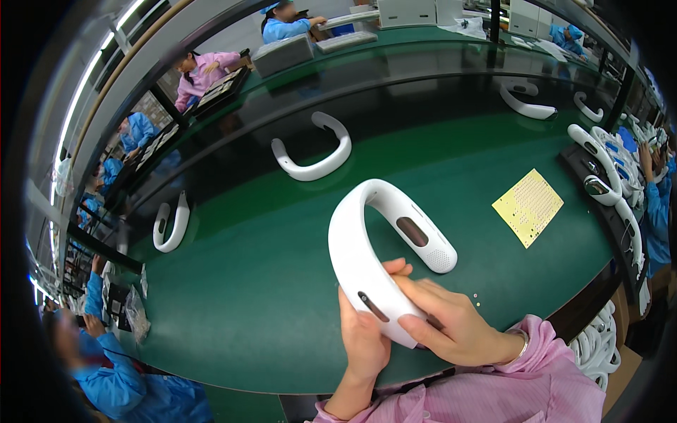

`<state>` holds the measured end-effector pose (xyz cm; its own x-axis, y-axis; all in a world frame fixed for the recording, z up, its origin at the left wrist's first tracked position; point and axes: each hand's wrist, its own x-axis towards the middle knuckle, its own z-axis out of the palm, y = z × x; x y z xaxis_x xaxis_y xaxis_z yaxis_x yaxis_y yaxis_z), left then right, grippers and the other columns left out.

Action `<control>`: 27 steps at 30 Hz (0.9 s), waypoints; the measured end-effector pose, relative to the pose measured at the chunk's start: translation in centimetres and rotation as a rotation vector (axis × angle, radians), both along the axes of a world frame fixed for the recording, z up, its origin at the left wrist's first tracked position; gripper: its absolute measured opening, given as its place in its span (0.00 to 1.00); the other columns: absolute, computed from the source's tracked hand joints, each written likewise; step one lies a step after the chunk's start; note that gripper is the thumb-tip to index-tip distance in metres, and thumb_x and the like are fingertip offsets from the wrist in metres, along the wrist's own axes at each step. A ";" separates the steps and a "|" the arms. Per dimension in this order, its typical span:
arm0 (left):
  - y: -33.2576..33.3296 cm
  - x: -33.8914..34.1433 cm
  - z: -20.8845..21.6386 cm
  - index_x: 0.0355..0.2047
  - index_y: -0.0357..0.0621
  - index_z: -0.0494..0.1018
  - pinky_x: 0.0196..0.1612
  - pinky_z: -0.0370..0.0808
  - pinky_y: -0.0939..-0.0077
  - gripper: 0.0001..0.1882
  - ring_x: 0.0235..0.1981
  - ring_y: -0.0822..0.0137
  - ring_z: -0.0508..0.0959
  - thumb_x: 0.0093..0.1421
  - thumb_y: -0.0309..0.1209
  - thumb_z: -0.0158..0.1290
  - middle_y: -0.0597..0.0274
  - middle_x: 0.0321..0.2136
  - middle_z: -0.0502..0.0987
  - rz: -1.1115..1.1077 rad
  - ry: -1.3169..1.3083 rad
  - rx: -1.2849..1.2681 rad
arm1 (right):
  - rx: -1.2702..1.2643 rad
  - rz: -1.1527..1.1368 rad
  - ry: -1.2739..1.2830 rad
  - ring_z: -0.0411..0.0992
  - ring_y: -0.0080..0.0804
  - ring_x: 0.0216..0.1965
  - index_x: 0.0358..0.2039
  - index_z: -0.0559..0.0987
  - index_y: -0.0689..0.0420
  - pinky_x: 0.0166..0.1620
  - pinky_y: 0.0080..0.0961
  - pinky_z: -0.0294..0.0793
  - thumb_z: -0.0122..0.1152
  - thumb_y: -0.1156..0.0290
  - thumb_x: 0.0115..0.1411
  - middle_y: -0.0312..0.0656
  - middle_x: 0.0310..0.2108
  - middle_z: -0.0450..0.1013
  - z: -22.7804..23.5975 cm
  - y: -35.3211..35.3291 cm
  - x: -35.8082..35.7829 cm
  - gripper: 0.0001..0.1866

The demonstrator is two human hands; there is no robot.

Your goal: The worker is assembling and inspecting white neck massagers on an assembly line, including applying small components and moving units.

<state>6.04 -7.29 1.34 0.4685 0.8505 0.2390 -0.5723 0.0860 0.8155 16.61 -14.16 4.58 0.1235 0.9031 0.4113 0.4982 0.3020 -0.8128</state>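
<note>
This is a factory assembly line. A long green conveyor belt [233, 282] runs across the worktop, carrying identical white U-shaped neck-worn devices [314, 151] well ahead of the grip. Workers in blue smocks [134, 388] and pink smocks [204, 70] sit along both sides, and a rack of the same white devices [613, 169] stands off to its right.

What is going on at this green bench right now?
A person in pink sleeves holds a white U-shaped neck-worn device over the green conveyor belt. The left hand supports its lower end from below, and the right hand presses on that same end. More white devices lie farther along the belt, and a yellow sheet lies to the right.
</note>
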 end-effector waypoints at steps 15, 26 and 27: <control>5.7 -6.2 -4.8 0.47 0.31 0.59 0.18 0.72 0.73 0.29 0.16 0.65 0.72 0.53 0.41 0.51 0.56 0.21 0.71 -0.546 -0.804 -0.204 | -0.553 0.793 1.043 0.72 0.35 0.40 0.57 0.55 0.62 0.46 0.29 0.71 0.31 0.41 0.61 0.49 0.39 0.70 -3.6 -0.5 6.0 0.37; 4.5 -2.2 -4.4 0.54 0.39 0.55 0.37 0.77 0.74 0.22 0.39 0.65 0.75 0.63 0.35 0.43 0.53 0.46 0.69 -0.157 0.192 -0.408 | -0.584 0.377 0.956 0.64 0.23 0.49 0.57 0.56 0.58 0.50 0.25 0.67 0.41 0.54 0.65 0.38 0.48 0.63 3.7 -0.1 2.8 0.26; 4.6 -2.1 -4.4 0.54 0.39 0.56 0.37 0.76 0.75 0.22 0.39 0.66 0.75 0.62 0.35 0.43 0.54 0.45 0.69 -0.168 0.187 -0.415 | -0.582 0.371 0.950 0.64 0.23 0.49 0.56 0.57 0.58 0.50 0.25 0.68 0.40 0.54 0.65 0.38 0.47 0.64 3.9 -0.1 2.7 0.25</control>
<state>3.92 -2.69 -3.04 0.6099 0.7653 -0.2058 -0.3698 0.5045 0.7802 19.32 -14.22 8.53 -0.1518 0.9697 -0.1912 -0.4233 -0.2386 -0.8740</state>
